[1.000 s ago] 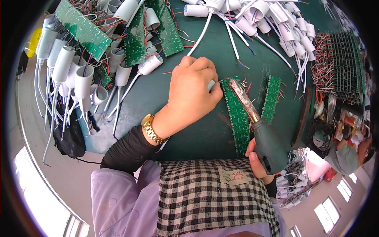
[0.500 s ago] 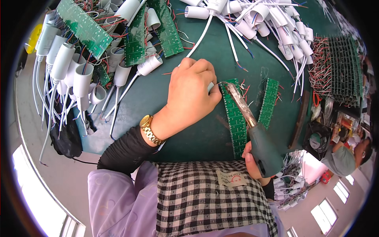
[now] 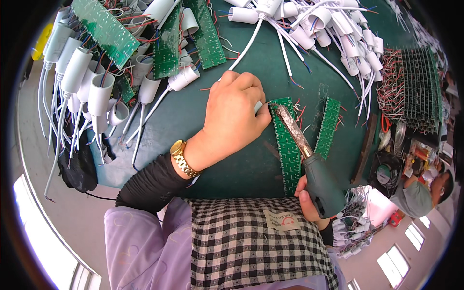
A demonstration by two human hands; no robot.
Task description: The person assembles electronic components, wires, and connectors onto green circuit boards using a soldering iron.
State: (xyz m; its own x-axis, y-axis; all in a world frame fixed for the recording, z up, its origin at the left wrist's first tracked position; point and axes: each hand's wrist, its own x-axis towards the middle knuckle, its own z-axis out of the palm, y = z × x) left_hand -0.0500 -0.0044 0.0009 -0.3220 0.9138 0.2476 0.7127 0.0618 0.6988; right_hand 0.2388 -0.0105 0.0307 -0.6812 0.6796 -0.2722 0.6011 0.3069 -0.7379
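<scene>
Fingers of the left hand (image 3: pixel 234 116) stay curled on a small white piece at the top of the green circuit strip (image 3: pixel 288 145), mid-bench, while the right hand (image 3: pixel 309 203), at five o'clock, has eased the soldering iron (image 3: pixel 302 145) tip onto that end.

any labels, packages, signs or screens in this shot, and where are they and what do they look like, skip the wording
Sewn label: on the checked apron, low centre, just left of the right hand; small beige rectangle with a red mark.
No packages, signs or screens can be made out.
</scene>
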